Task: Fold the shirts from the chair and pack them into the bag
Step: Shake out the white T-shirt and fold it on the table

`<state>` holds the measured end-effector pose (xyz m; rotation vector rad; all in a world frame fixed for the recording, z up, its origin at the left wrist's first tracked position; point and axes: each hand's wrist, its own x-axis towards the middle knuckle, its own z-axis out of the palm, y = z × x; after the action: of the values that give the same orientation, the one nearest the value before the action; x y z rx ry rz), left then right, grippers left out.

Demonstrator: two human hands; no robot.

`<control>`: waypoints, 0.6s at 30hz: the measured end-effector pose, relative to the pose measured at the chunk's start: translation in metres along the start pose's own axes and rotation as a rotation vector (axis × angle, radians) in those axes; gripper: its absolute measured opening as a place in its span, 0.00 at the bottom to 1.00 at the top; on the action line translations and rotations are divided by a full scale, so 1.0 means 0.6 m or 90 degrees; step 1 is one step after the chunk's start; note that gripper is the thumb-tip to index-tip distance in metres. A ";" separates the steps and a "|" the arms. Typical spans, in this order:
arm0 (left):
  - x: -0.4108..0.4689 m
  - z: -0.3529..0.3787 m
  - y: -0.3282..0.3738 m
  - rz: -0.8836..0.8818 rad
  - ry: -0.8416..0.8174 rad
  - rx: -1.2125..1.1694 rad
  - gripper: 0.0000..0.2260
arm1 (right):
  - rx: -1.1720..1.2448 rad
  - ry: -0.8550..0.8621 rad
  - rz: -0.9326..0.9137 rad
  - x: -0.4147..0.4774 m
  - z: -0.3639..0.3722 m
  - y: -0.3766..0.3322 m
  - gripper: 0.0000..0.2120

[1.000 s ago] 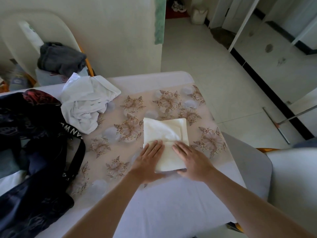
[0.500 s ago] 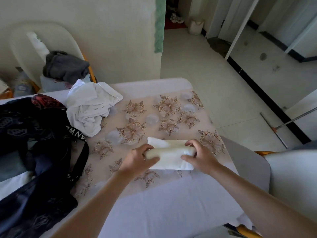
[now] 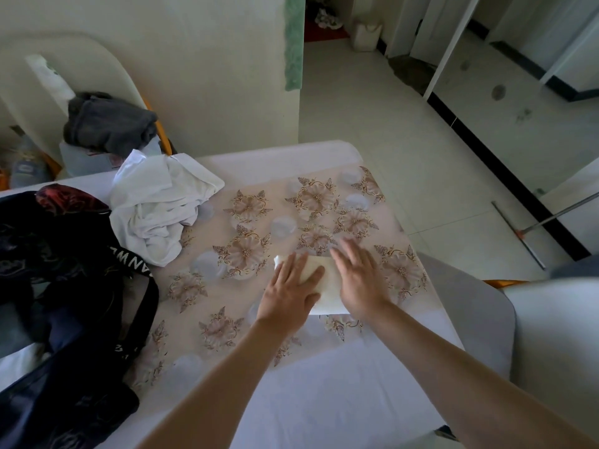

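A small folded cream shirt [image 3: 327, 291] lies on the flowered table cover [image 3: 246, 251]. My left hand [image 3: 291, 291] and my right hand [image 3: 358, 280] press flat on top of it with straight fingers, hiding most of it. A crumpled white shirt [image 3: 162, 205] lies on the table at the back left. A dark grey garment [image 3: 110, 124] sits on the pale chair [image 3: 39, 92] behind the table. The dark bag [image 3: 58, 303] with a lettered strap lies open at the left edge.
A white sheet [image 3: 324, 400] covers the near part of the table. A grey chair back [image 3: 466, 306] stands at the right. Tiled floor [image 3: 405, 140] and a squeegee [image 3: 531, 234] lie beyond the table's right edge.
The shirt was folded over on itself into a smaller packet. My hands went from gripping its fold to pressing flat on top of it.
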<state>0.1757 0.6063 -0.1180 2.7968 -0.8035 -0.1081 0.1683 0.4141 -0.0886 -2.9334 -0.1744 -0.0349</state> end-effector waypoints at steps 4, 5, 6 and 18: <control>0.012 0.000 -0.025 0.000 -0.091 0.004 0.32 | -0.035 -0.155 -0.077 -0.002 0.017 -0.009 0.33; 0.013 0.000 -0.029 0.002 -0.090 0.000 0.34 | -0.051 -0.167 -0.069 -0.004 0.022 -0.006 0.34; 0.014 0.001 -0.030 0.002 -0.094 -0.009 0.34 | -0.051 -0.165 -0.060 -0.007 0.029 -0.003 0.34; 0.055 -0.028 -0.009 -0.424 -0.042 -0.389 0.37 | 0.003 -0.183 -0.005 -0.011 0.056 0.009 0.35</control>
<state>0.2085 0.5967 -0.1033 2.3447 0.1744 -0.4672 0.1628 0.4151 -0.1230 -2.9188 -0.2285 0.3873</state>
